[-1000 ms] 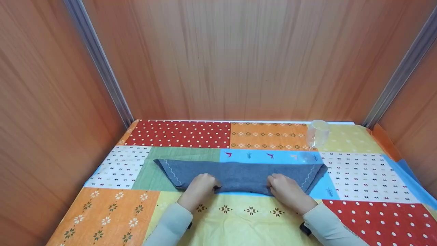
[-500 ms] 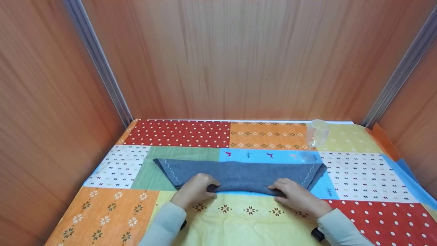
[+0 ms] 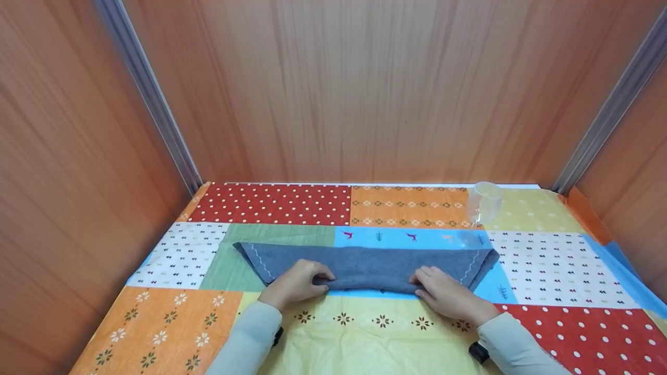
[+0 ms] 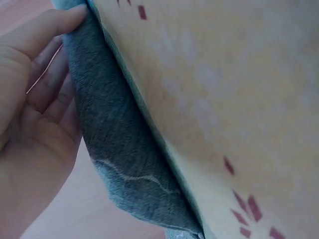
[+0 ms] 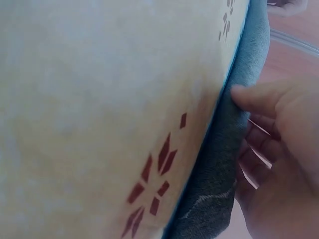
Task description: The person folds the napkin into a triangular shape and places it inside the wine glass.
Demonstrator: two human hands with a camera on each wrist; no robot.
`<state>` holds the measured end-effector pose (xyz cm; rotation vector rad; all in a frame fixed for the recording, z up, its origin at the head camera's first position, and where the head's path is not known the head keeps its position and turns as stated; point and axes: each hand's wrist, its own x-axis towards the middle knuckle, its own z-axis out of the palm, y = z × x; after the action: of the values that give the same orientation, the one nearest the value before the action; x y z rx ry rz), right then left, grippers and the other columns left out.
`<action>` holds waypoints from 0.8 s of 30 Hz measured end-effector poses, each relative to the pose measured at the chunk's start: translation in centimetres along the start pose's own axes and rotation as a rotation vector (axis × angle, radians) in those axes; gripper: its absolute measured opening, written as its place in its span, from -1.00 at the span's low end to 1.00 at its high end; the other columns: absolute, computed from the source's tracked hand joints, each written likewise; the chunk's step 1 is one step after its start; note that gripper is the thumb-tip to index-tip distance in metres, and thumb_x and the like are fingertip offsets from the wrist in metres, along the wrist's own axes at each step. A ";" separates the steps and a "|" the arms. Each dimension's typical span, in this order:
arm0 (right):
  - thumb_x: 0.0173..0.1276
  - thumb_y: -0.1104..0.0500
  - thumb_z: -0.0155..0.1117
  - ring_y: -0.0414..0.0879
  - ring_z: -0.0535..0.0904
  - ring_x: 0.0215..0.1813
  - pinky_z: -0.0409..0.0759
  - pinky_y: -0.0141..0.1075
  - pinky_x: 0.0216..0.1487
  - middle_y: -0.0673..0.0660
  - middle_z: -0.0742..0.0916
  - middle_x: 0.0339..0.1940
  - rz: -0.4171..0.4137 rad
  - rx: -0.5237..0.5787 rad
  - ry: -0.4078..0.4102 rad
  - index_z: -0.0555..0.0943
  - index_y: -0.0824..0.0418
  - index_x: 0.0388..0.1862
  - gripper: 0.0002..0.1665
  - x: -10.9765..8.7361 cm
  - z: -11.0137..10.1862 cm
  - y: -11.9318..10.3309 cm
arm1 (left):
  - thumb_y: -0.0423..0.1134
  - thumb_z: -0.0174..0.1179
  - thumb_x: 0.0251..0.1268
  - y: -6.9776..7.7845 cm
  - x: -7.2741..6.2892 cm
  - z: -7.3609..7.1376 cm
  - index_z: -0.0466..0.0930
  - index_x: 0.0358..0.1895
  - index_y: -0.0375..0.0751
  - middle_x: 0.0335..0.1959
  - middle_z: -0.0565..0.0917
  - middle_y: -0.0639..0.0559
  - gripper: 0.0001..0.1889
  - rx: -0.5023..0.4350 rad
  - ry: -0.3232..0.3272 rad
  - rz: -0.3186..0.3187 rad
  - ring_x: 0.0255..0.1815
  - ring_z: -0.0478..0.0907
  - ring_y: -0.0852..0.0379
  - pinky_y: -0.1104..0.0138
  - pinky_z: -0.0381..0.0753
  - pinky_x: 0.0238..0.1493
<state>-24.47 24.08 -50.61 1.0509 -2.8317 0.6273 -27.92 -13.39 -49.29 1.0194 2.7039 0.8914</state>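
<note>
A folded grey towel (image 3: 372, 265) with wavy pale stitching near its slanted ends lies across the middle of the table. My left hand (image 3: 298, 284) pinches its near edge left of centre, fingers on top and thumb at the front. Right of centre, my right hand (image 3: 443, 292) grips the same edge in a similar way. In the left wrist view the thumb (image 4: 75, 19) presses on the towel's rounded edge (image 4: 114, 104). The right wrist view has the other thumb (image 5: 244, 97) against the edge, the fingers partly hidden behind the towel (image 5: 214, 174).
A clear stemmed glass (image 3: 484, 203) stands behind the towel's right end. The patchwork tablecloth (image 3: 172, 328) covers the table. Wood-patterned panels (image 3: 333, 94) rise at the back and both sides, with metal posts (image 3: 156, 99) at the corners.
Both hands first had their fingers tucked at the towel's near edge. Their thumbs then spread away from it, and now the thumbs are back against that edge. The towel has barely shifted.
</note>
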 end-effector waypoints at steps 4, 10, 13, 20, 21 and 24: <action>0.55 0.27 0.11 -0.06 0.54 0.00 0.55 -0.07 0.01 0.00 0.63 -0.07 0.005 0.011 0.006 0.57 0.15 0.02 -0.84 0.1 -0.2 0.0 | -0.32 0.24 0.41 0.0 -0.1 -0.1 0.74 0.02 -0.13 -0.10 0.73 0.09 -0.80 -0.006 -0.007 -0.006 -0.03 0.64 0.17 0.29 0.64 -0.01; 0.61 0.25 -0.01 0.03 0.55 0.08 0.54 0.01 0.08 0.03 0.62 -0.01 0.059 0.108 -0.074 0.54 0.18 0.08 -0.80 -0.1 -0.9 0.2 | -0.26 0.18 0.49 0.1 -0.6 -0.2 0.67 0.07 -0.12 -0.08 0.71 0.09 -0.80 -0.060 -0.033 -0.018 -0.01 0.63 0.16 0.25 0.62 0.04; 0.63 0.25 -0.06 0.08 0.55 0.11 0.53 0.05 0.10 0.06 0.62 0.01 0.087 0.157 -0.118 0.52 0.21 0.10 -0.77 0.0 -1.1 0.3 | -0.25 0.14 0.51 0.1 -0.7 -0.1 0.60 0.05 -0.12 -0.09 0.69 0.09 -0.83 -0.064 -0.029 -0.026 -0.01 0.63 0.13 0.19 0.61 0.05; 0.64 0.28 -0.10 0.06 0.58 0.09 0.56 0.01 0.05 0.08 0.62 0.00 0.143 0.234 -0.148 0.45 0.18 0.10 -0.80 0.6 -1.3 0.6 | -0.27 0.08 0.55 0.3 -0.4 -0.1 0.57 0.00 -0.11 -0.13 0.67 0.07 -0.88 -0.023 -0.024 -0.028 -0.03 0.63 0.09 0.16 0.62 0.02; 0.64 0.28 -0.10 0.04 0.59 0.06 0.57 -0.01 0.03 0.07 0.63 -0.01 0.146 0.233 -0.147 0.44 0.17 0.10 -0.81 0.7 -1.3 0.6 | -0.27 0.08 0.55 0.3 -0.3 -0.2 0.57 -0.01 -0.11 -0.13 0.68 0.07 -0.88 -0.020 -0.027 -0.031 -0.03 0.63 0.09 0.17 0.62 0.01; 0.65 0.26 -0.10 -0.06 0.59 -0.14 0.57 -0.10 -0.10 0.05 0.63 -0.14 0.156 0.236 -0.146 0.43 0.19 0.09 -0.83 0.9 -1.4 0.8 | -0.28 0.08 0.55 0.4 0.0 -0.2 0.59 -0.02 -0.14 -0.15 0.67 0.06 -0.88 -0.010 -0.034 -0.049 -0.06 0.63 0.08 0.17 0.63 -0.02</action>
<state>-25.77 24.65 -49.41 0.9461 -3.0466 0.9573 -27.74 -13.24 -48.91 0.9537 2.6814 0.8695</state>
